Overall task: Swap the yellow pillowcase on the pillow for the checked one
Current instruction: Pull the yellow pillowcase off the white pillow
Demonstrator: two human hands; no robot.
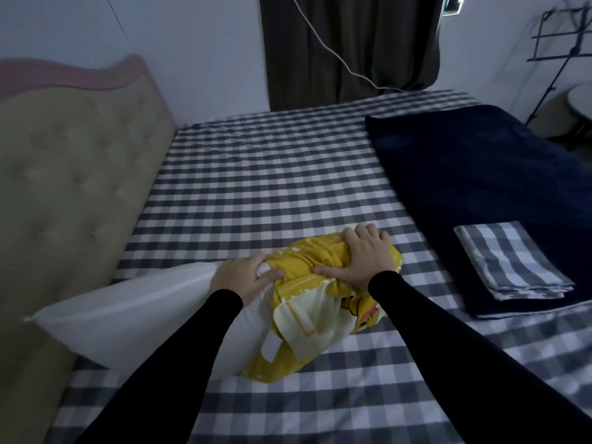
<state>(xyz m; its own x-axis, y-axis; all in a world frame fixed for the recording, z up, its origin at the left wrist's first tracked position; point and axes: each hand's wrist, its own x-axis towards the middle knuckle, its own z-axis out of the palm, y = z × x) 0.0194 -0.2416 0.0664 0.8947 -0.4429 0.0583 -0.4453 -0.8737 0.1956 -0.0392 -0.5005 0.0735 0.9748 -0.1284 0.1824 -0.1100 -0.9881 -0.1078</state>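
A white pillow (134, 312) lies across the bed, its left end bare and pointing at the headboard. The yellow pillowcase (323, 318) is bunched up over the pillow's right end. My left hand (243, 277) grips the top of the bare pillow just left of the bunched cloth. My right hand (365, 254) grips the gathered yellow cloth from above, fingers curled over its far side. The folded checked pillowcase (512, 261) lies to the right on a dark blue blanket, apart from both hands.
The bed carries a grey and white checked sheet (272, 174). A padded beige headboard (70, 174) stands on the left. The dark blue blanket (487, 174) covers the right side. A dark curtain (349, 49), a white cable and a music stand (563, 43) are behind.
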